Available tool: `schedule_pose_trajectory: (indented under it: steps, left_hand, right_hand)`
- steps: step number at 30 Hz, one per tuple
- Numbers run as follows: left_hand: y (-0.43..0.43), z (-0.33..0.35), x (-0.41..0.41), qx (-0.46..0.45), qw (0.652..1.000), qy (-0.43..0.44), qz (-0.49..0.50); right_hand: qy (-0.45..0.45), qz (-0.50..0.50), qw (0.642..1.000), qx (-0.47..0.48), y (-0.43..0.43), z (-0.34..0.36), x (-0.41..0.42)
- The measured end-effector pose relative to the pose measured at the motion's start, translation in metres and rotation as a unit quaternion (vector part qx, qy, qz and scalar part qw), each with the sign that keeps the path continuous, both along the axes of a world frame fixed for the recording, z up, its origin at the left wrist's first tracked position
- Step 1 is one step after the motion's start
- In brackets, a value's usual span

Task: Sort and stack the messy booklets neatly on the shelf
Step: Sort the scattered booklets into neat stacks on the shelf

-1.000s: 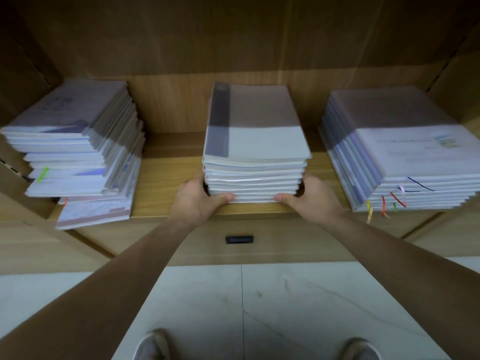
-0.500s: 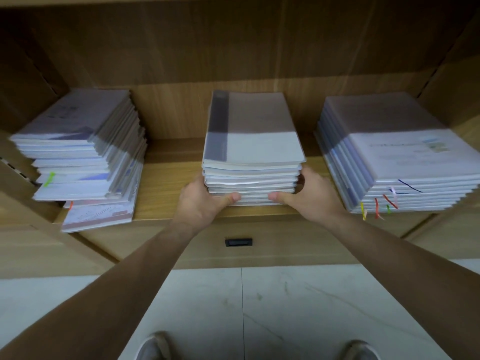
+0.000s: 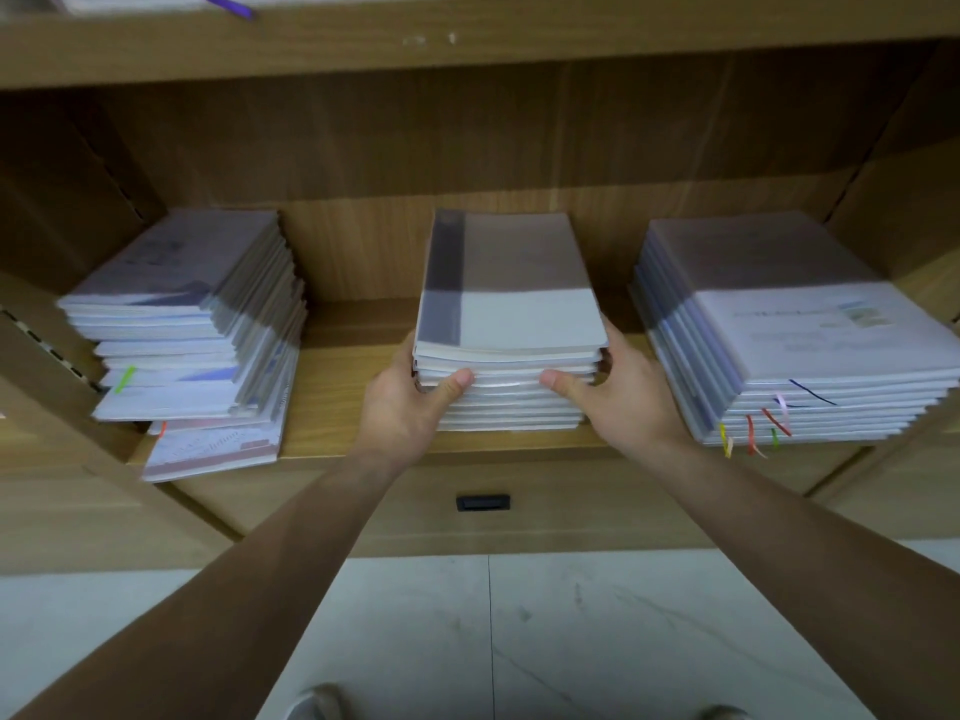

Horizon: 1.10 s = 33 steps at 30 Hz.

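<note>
Three piles of pale booklets sit on a wooden shelf (image 3: 337, 397). The middle stack (image 3: 511, 314) is squared up, with a grey band on its top cover. My left hand (image 3: 410, 407) grips its left side, thumb across the front edges. My right hand (image 3: 618, 397) grips the right side the same way. Each hand's fingers curl round a side and are hidden behind the stack. The left pile (image 3: 192, 324) is messy, its booklets fanned and skewed, and one pinkish booklet (image 3: 213, 449) pokes out past the shelf's front edge. The right pile (image 3: 789, 330) is fairly even, with coloured ribbons hanging.
An upper shelf board (image 3: 467, 39) runs overhead with a purple ribbon on it. Cabinet side walls close in left and right. Below the shelf is a wooden front with a small black handle (image 3: 483, 503). White tiled floor and my shoe tips lie beneath.
Both hands slid up from the bottom of the middle stack to its upper half. The view tilted upward, bringing the upper shelf board into sight.
</note>
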<state>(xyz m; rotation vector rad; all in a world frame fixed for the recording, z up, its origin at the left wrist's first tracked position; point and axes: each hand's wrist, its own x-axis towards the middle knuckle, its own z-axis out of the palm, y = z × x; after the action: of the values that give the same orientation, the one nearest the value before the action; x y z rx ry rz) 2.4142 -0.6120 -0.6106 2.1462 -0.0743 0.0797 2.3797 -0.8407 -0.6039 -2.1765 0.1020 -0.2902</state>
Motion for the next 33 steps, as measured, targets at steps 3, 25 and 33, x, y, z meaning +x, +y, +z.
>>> schedule_pose_trajectory:
  steps: [3,25,33]
  left_hand:
    - [-0.004,0.004,0.004,0.013,1.0,-0.003,0.011]
    - [0.0,0.027,-0.006,-0.05,0.995,-0.069,-0.053]
    - [-0.008,0.034,-0.006,-0.067,0.997,-0.009,-0.042]
  right_hand:
    - [-0.008,-0.017,1.0,0.001,0.002,-0.002,0.006]
    - [-0.009,-0.016,1.0,-0.005,0.009,0.026,-0.003]
    - [0.05,-0.017,0.999,0.005,0.014,0.029,-0.003]
